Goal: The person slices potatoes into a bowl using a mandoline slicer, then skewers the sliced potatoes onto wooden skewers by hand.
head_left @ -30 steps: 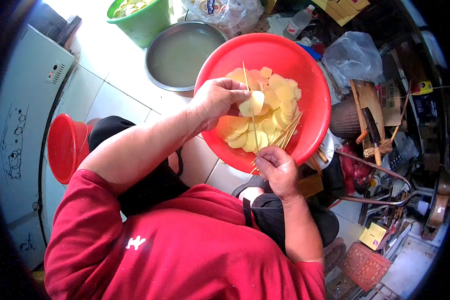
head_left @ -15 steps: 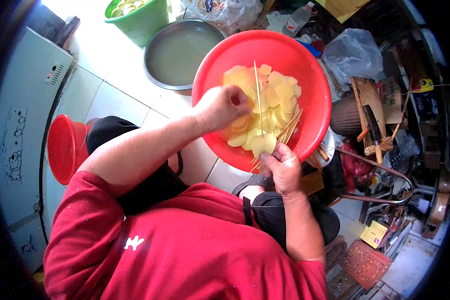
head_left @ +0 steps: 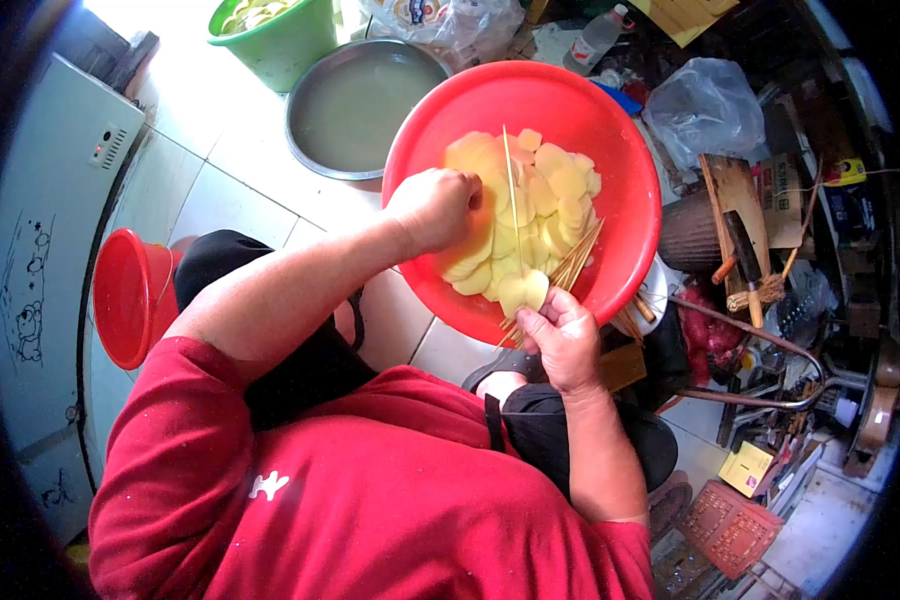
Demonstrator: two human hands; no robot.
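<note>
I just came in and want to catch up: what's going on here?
A person's right hand holds a thin stick upright over a red basin, with a pale yellow slice at its lower end. The left hand is curled over the loose slices; whether it holds one is hidden.

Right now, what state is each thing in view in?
Left hand: fingers curled; any hold hidden.
Right hand: pinching the threaded slice.
Long skewer: slice on its near end.
Piled slices: cut, overlapping.
Red basin: partly filled with slices.
Loose skewers: bunched.
Gray basin: holding cloudy liquid.
Green bucket: holding pale slices.
Bottle: capped.
</note>
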